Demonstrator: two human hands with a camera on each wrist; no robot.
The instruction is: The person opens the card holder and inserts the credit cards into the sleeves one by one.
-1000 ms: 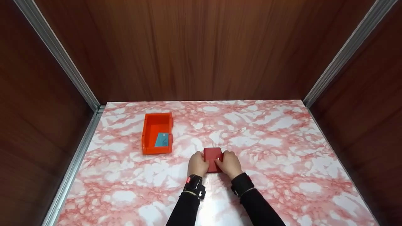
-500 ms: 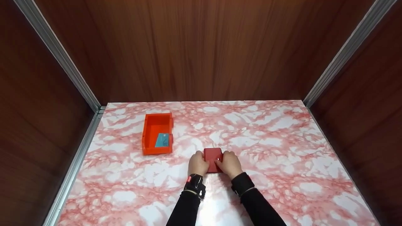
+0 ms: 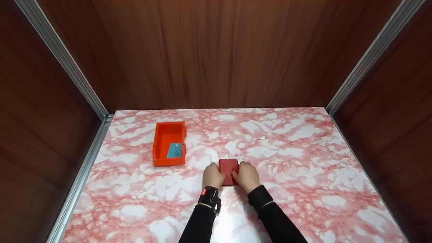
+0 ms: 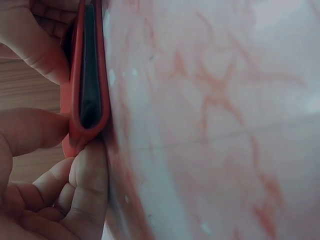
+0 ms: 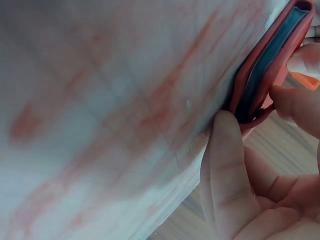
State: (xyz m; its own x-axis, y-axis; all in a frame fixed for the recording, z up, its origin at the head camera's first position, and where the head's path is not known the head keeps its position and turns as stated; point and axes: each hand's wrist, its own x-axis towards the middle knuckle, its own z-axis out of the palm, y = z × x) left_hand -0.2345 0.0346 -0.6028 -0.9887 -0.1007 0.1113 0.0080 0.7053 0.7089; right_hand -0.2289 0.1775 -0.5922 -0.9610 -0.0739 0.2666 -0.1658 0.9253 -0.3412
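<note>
A small red folded wallet point(image 3: 228, 166) with a shiny snap near its right edge lies close over the table, between both hands. The left hand point(image 3: 213, 175) pinches its left side, thumb on the upper cover and fingers at the edge below. Opposite, the right hand point(image 3: 248, 177) grips the right side, its thumb beside the snap. In the left wrist view the wallet point(image 4: 103, 65) shows its near end, the red cover bent round a dark inner layer. The right wrist view has the wallet point(image 5: 274, 75) folded over too, with fingertips beneath it. Its underside is hidden.
Left of and beyond the hands stands an orange bin point(image 3: 168, 162) with a blue-green card point(image 3: 174, 150) inside. The pink and white marbled table point(image 3: 287, 152) is bounded by dark wood panels point(image 3: 216, 54) and metal corner rails point(image 3: 77, 74).
The right hand has shifted very slightly left, and the wallet's right edge has come in a little with it. The left hand and the bin stay where they were.
</note>
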